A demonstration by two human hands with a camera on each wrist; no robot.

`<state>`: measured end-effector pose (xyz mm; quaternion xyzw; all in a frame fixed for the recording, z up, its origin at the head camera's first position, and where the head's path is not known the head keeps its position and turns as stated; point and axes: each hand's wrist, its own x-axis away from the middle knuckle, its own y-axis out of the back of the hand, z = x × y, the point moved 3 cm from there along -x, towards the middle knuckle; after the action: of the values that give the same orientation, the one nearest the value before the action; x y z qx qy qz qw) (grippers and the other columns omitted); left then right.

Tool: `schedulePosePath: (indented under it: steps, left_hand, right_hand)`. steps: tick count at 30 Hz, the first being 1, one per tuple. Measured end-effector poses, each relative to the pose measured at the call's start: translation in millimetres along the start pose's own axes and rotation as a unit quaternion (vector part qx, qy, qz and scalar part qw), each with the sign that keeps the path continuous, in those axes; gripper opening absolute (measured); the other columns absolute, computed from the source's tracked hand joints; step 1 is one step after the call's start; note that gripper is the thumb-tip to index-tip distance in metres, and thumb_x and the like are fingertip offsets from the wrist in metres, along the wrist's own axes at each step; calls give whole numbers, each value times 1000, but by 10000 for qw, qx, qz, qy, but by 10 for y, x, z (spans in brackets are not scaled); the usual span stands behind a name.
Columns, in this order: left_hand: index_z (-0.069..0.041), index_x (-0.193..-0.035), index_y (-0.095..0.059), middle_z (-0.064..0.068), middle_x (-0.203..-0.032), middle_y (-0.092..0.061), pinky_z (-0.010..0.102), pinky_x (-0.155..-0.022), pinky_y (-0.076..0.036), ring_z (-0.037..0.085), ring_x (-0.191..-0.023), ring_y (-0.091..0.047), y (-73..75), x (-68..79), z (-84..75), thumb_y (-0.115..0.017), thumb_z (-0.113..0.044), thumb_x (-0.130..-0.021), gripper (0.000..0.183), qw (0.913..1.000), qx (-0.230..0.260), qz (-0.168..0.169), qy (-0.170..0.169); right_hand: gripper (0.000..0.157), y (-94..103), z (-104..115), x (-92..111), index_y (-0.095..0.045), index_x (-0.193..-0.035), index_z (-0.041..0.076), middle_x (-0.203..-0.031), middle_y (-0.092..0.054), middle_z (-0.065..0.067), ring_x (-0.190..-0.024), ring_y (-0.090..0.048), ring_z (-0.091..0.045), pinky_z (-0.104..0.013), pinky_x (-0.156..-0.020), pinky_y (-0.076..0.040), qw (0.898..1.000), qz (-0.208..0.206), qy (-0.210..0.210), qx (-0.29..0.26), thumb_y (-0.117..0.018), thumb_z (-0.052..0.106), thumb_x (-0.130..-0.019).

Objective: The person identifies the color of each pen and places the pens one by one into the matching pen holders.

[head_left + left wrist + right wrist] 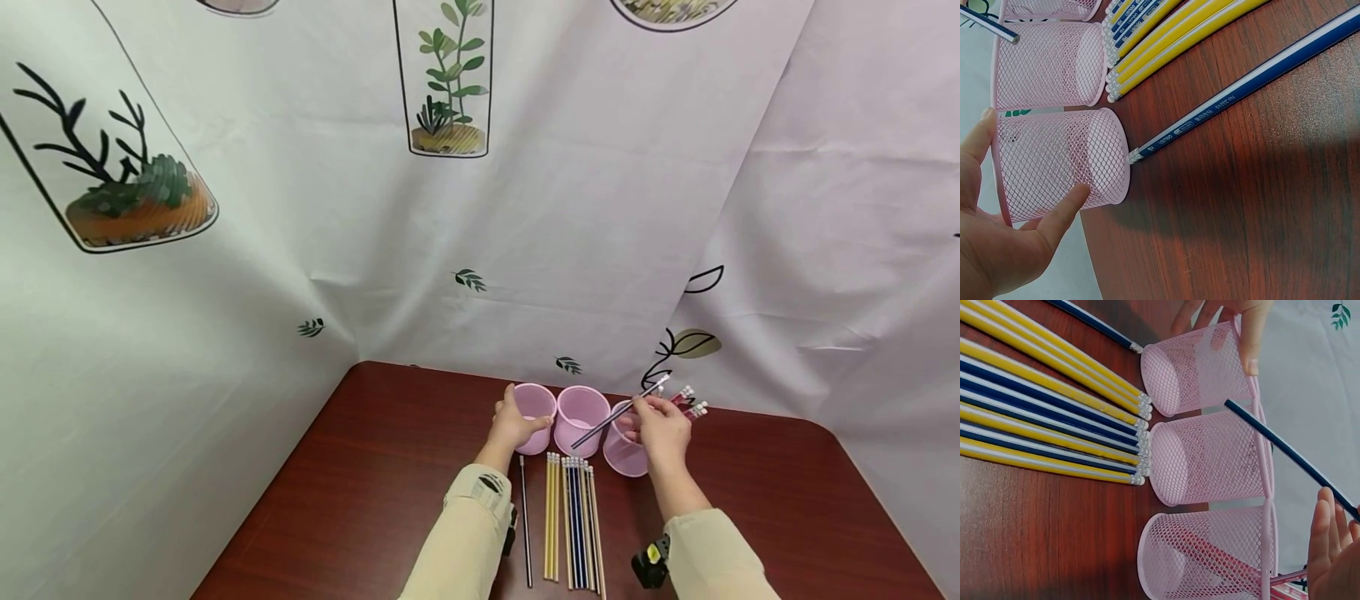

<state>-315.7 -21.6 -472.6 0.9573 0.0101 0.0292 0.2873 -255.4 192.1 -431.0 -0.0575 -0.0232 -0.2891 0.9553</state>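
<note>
A: Lower centre, head view: left grip (517, 427) wraps left cup (534, 404). Risk?
B: Uneven squeeze could tip it.
A: Just right of that?
B: Middle cup (582, 404), held pencil (609, 421) slanting across it, right grip (662, 429) pinching the eraser half. Loose pinch could rotate it.

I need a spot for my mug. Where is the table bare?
Bare: the table between its left edge and the left sleeve, and between the right sleeve and its right edge. Crowded: the middle, with pencils lying before three cups.
</note>
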Motion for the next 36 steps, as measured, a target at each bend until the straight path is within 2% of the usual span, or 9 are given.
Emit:
schedulePosePath:
  steps: [9,15,19,22,25,27,29,33,36]
  left_hand:
    - [-6,-141,-28,28,-124,-42,54,-89,-41,45,-112,-44,3,13,-18,-82,-27,-69,93,10000,-35,2,-25]
    - [-6,-141,-28,28,-124,-42,54,-88,-41,45,-112,-44,10,24,-17,-82,-26,-69,92,10000,-10,5,-30]
    - [-6,-141,-28,28,-123,-42,54,-88,-41,45,-113,-44,16,28,-20,-82,-26,-69,92,10000,11,6,-24]
    - [-6,-141,-28,28,-123,-42,54,-88,-41,45,-112,-44,20,29,-24,-82,-27,-69,92,10000,4,1,-5]
    - [-7,-141,-28,28,-123,-42,54,-88,-41,44,-112,-44,19,27,-24,-82,-27,-69,93,10000,-29,-2,11]
    - [-7,-141,-28,28,-123,-42,54,-88,-41,44,-112,-44,18,28,-22,-82,-27,-69,93,10000,-45,-4,13]
    - [-7,-142,-27,28,-123,-42,54,-89,-41,44,-113,-44,17,28,-20,-82,-27,-69,93,10000,-44,-3,17]
    - [-7,-142,-27,28,-124,-42,54,-89,-40,44,-114,-44,19,24,-17,-82,-27,-70,93,10000,-11,4,33]
    - [-7,-142,-28,28,-124,-42,54,-90,-40,45,-113,-44,16,15,-16,-82,-27,-70,92,10000,-1,3,2]
  right_hand:
    - [15,0,13,-47,-51,-98,-2,-58,-61,10,-52,-63,-6,-21,-46,-50,9984,-272,30,-500,-59,6,-88]
    - [15,-7,57,-43,-50,-98,-1,-60,-62,9,-53,-63,-7,-22,-47,-51,9975,-198,-47,-674,-58,7,-89]
    - [18,-5,52,-80,-52,-99,-4,-63,-63,6,-53,-64,-10,-24,-47,-51,9962,-285,156,-808,-60,7,-88]
    - [16,41,-118,-265,-56,-96,-2,-70,-66,-1,-55,-66,-15,-27,-45,-51,9911,-137,516,-1220,-64,7,-85]
    - [15,89,-309,-486,-58,-93,1,-77,-67,-8,-58,-67,-22,-30,-45,-51,9844,52,661,-1631,-67,8,-83]
    - [14,111,-442,-629,-59,-92,3,-77,-68,-10,-59,-67,-25,-30,-43,-50,9752,255,741,-2071,-68,6,-82]
    - [15,81,-357,-551,-56,-94,2,-77,-67,-7,-61,-68,-23,-30,-46,-52,9826,147,777,-1681,-66,8,-85]
    - [18,-11,-134,-271,-53,-94,-1,-71,-65,1,-59,-66,-14,-26,-48,-52,9904,42,926,-1030,-64,10,-86]
    - [18,-64,-93,-171,-53,-91,-1,-69,-64,3,-55,-64,-9,-23,-47,-51,9908,224,904,-985,-65,11,-85]
